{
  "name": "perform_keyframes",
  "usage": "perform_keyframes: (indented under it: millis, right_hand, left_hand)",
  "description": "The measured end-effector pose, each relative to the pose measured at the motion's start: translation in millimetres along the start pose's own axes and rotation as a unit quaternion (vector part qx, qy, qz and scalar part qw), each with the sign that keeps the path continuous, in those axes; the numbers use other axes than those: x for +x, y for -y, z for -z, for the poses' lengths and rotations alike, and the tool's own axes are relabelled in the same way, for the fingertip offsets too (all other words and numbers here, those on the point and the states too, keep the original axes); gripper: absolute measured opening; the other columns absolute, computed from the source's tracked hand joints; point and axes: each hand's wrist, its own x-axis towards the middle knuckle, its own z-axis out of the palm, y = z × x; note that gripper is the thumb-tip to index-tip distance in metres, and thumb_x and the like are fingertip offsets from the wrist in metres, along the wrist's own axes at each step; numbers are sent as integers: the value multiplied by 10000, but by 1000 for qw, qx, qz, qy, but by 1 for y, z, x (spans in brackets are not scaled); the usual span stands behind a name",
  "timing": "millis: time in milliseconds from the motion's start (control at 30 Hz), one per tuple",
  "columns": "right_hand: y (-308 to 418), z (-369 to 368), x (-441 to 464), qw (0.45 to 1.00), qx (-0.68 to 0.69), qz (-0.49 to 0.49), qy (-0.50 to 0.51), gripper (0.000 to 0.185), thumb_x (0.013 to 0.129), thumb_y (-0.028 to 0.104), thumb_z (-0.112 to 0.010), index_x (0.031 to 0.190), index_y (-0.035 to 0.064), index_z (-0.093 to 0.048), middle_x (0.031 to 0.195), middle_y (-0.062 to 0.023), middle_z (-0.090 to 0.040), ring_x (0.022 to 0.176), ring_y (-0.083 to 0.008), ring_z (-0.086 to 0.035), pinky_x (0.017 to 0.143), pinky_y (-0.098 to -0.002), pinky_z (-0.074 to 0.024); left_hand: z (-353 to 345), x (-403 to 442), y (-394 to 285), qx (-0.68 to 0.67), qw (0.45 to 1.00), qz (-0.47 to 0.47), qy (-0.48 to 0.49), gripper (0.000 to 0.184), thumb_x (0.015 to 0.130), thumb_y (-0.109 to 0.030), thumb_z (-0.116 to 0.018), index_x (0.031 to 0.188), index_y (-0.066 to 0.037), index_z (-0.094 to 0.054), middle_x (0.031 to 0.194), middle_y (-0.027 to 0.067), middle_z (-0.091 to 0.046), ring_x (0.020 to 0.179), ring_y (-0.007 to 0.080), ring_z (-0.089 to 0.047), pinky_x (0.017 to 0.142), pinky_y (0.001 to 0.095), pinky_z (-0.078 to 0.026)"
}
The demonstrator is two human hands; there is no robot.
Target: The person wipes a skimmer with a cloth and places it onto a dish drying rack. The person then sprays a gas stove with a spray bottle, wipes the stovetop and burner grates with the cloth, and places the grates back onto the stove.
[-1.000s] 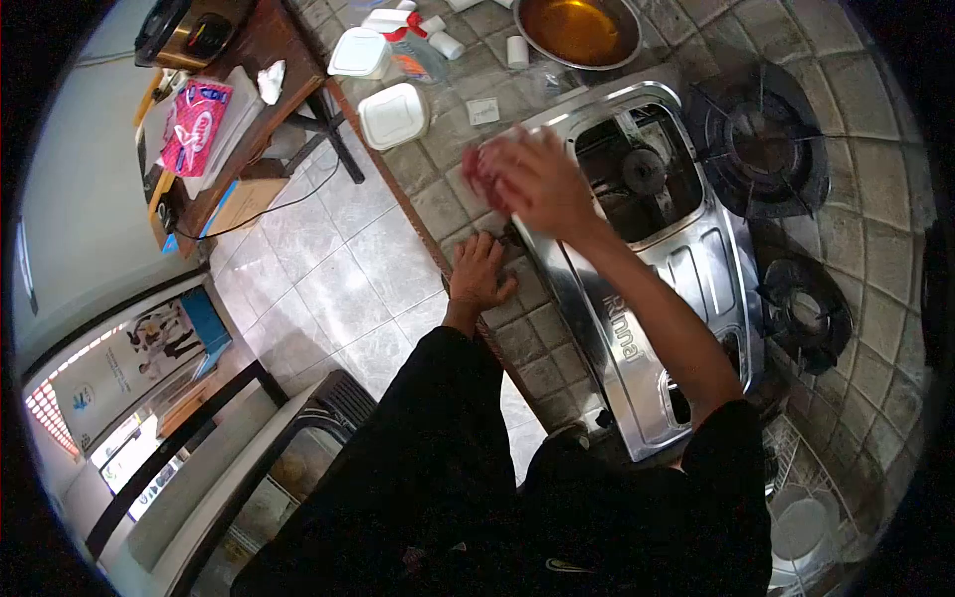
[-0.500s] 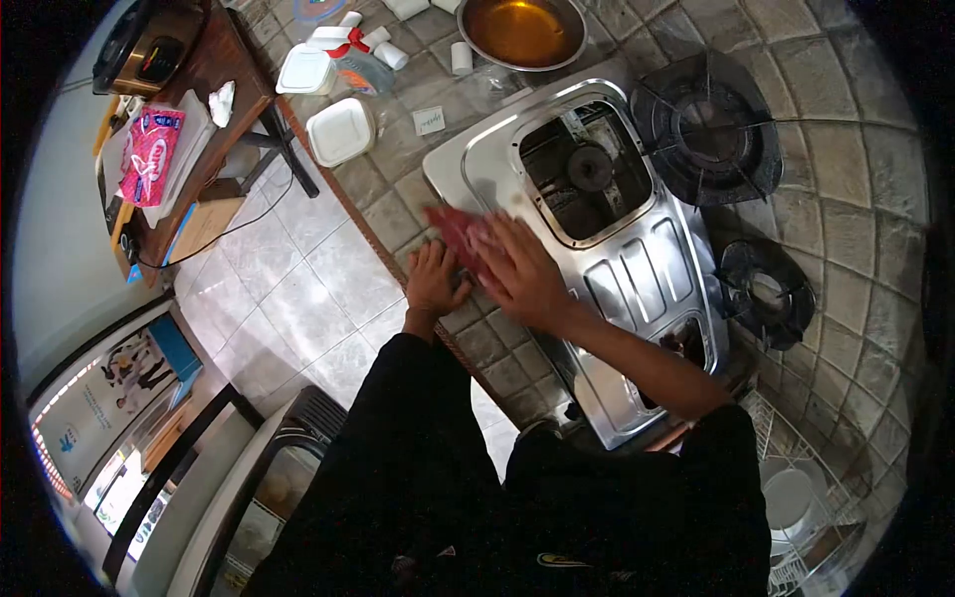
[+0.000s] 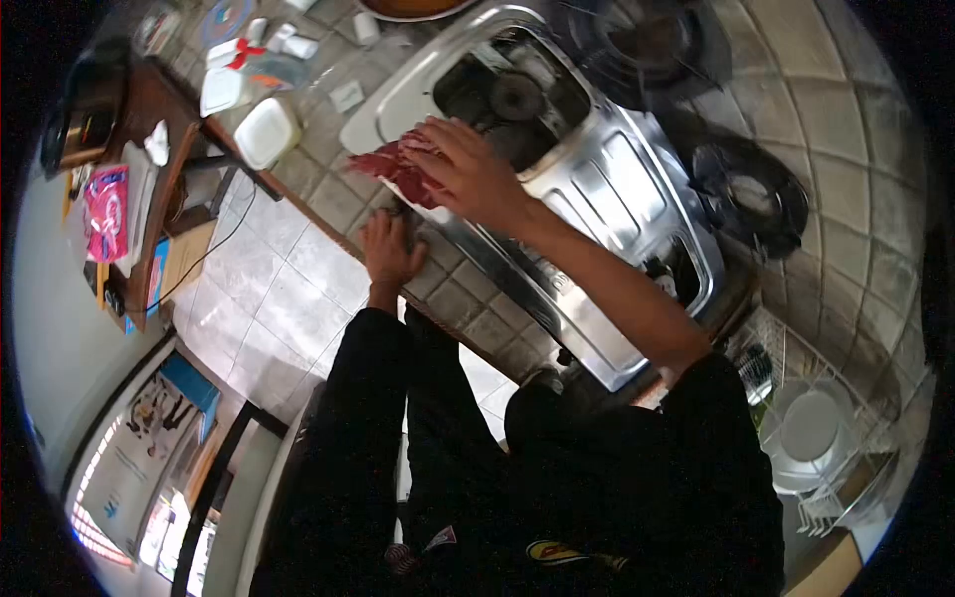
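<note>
My right hand (image 3: pixel 476 177) is closed on a red cloth (image 3: pixel 398 167) and presses it against the front rim of a silver gas stove (image 3: pixel 622 184). The cloth bunches under my fingers, and its loose end hangs over the stove's edge. My left hand (image 3: pixel 391 249) lies on the tiled counter (image 3: pixel 435 269) near its front edge, fingers spread, with nothing in it. Beyond the cloth is the stove's open burner well (image 3: pixel 515 98), its inside dark and grimy.
Black pan supports (image 3: pixel 753 194) stand on the tiles behind the stove. Plastic tubs (image 3: pixel 267 134), a spray bottle (image 3: pixel 274 70) and part of a metal bowl (image 3: pixel 418 12) occupy the counter's far end. A dish rack (image 3: pixel 811 428) holds plates at the right.
My right hand has moved the red cloth along the stove's front rim. The camera view has shifted, so the bowl is now mostly cut off. My left hand stays on the counter.
</note>
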Motion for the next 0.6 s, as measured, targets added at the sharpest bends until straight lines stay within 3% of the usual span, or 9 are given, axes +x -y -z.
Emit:
perform_keyframes:
  millis: [167,300,333,400,533,600]
  right_hand:
    - [27,16,-66,997,8,-78,-12,553,899,156,-755,1434,97,-625,1521,-176,-526,1449,-384,-482,1217,-569,-361]
    - [30,54,-145,990,7,-128,53,571,859,138,-794,1414,144,-656,1535,-186,-523,1473,-413,-466,1219,-614,-333]
    - [19,62,-157,990,4,-133,39,543,862,126,-791,1391,136,-671,1519,-190,-537,1476,-412,-466,1225,-612,-327]
    - [-3,79,-175,986,-25,-165,-5,486,874,118,-782,1352,112,-693,1475,-193,-574,1451,-412,-490,1221,-584,-343]
    - [-59,114,-167,945,-110,-273,-141,439,901,115,-765,1332,77,-694,1402,-196,-619,1290,-422,-589,1135,-480,-440]
    - [-79,124,-158,920,-143,-312,-189,430,913,103,-758,1337,73,-689,1396,-231,-607,1264,-433,-597,1093,-479,-473]
  left_hand:
    - [1,4,-2,8,1000,-3,2,618,779,-449,-718,1228,-53,-568,1246,219,-500,1211,429,-475,1040,570,-353]
    - [-3,3,1,33,998,-32,-37,608,783,-455,-708,1210,-45,-567,1195,208,-503,1171,417,-483,1008,558,-369]
    - [-1,4,1,36,998,-28,-37,608,783,-455,-708,1210,-45,-567,1195,208,-503,1171,417,-483,1008,558,-369]
    - [5,4,-1,-38,997,29,66,694,854,-520,-688,1324,-38,-519,1347,273,-480,1299,475,-442,1083,621,-323]
    - [3,6,-1,-21,998,14,56,708,869,-557,-660,1330,-38,-520,1319,262,-484,1253,465,-459,1048,615,-338]
    - [5,7,-6,1,998,-35,-45,566,783,-449,-705,1155,-46,-564,1110,191,-487,1105,406,-489,977,543,-370]
